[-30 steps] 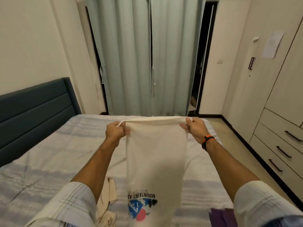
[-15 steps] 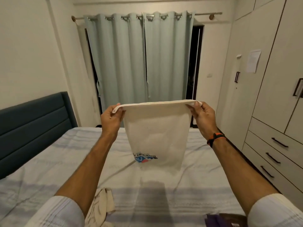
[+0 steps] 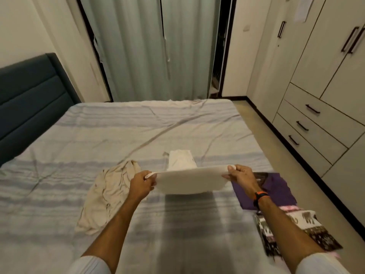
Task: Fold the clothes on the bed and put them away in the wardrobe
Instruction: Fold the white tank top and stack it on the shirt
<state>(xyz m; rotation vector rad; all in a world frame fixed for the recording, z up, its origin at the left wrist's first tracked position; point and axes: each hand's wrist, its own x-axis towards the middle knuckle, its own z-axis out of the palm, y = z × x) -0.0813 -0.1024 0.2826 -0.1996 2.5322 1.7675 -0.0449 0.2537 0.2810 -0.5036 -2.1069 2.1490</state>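
At lower right of the frame, a patterned garment is seen lying folded on the bed, with a purple garment folded just above it. At centre, a cream shirt is held stretched between both hands, above the sheet. Its left corner is pinched by the left hand and its right corner by the right hand, fingers curled round the edge. The far end of the shirt is seen resting on the bed beyond the hands. A crumpled beige garment is noted at centre left, unfolded. The wardrobe is seen shut along the right edge. The step in hand is judged to be a fold of the shirt. Next, the held edge is to be laid evenly over the far end, and the corners released.
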